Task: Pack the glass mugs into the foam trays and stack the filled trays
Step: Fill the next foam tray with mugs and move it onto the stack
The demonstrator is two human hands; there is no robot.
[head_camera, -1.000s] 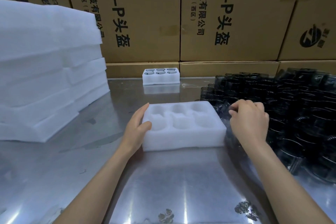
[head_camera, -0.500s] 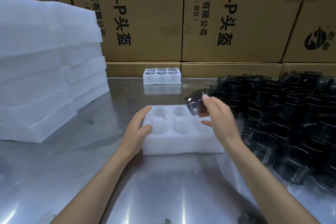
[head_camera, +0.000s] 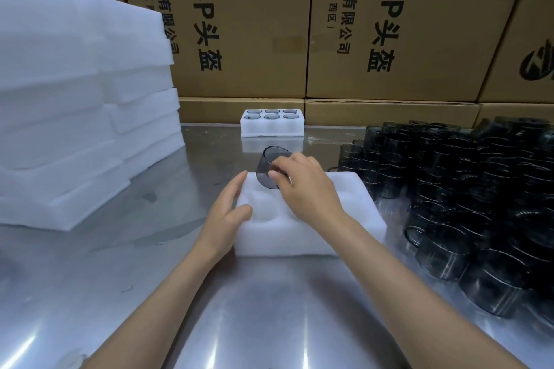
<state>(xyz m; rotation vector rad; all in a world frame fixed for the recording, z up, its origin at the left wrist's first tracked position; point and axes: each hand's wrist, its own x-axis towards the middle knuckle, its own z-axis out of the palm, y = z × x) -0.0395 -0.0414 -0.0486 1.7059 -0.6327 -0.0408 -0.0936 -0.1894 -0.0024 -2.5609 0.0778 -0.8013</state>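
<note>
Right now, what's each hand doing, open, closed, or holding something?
Left hand: open, resting against the foam tray.
Right hand: holding a glass mug.

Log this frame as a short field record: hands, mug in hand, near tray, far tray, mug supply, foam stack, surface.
left hand: fingers straight, resting on the left edge of the near tray
right hand: grips one mug
mug: dark glass, tilted, above the near tray's back pockets
near tray: white foam, visible pockets empty
far tray: six mugs seated, by the boxes
mug supply: many dark mugs massed at right
foam stack: at left
boxes: cardboard, behind
table: shiny metal
</note>
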